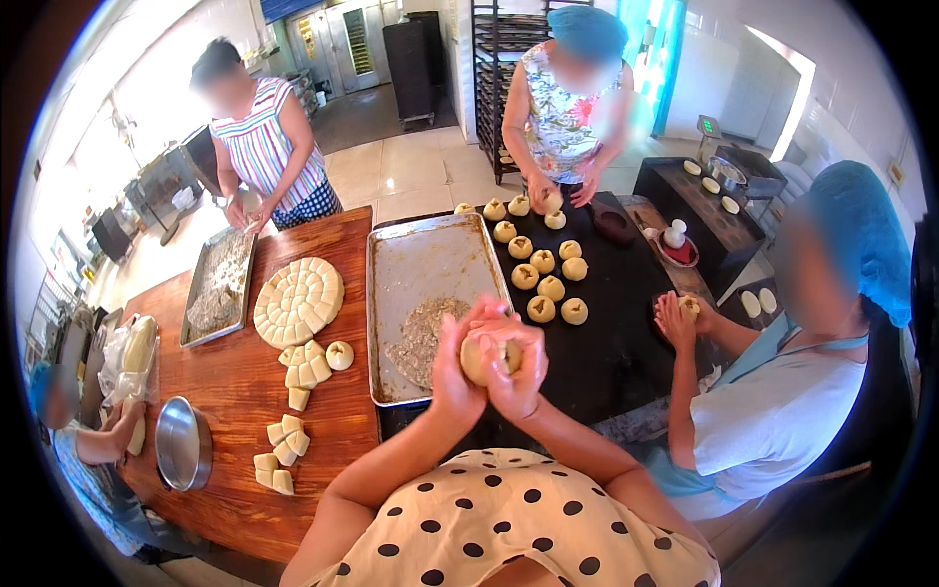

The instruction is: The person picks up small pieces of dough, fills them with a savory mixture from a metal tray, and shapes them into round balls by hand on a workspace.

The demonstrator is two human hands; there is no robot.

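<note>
A ball of dough is being cupped above the edge of a metal tray, the left hand and right hand both closing around it. Filling is lying on the tray, while shaped buns are sitting on the black tabletop beside it.

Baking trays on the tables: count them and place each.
2. The centre tray lies mid-table, holding filling; the left tray sits on the wooden table. The rack behind may hide more.
</note>
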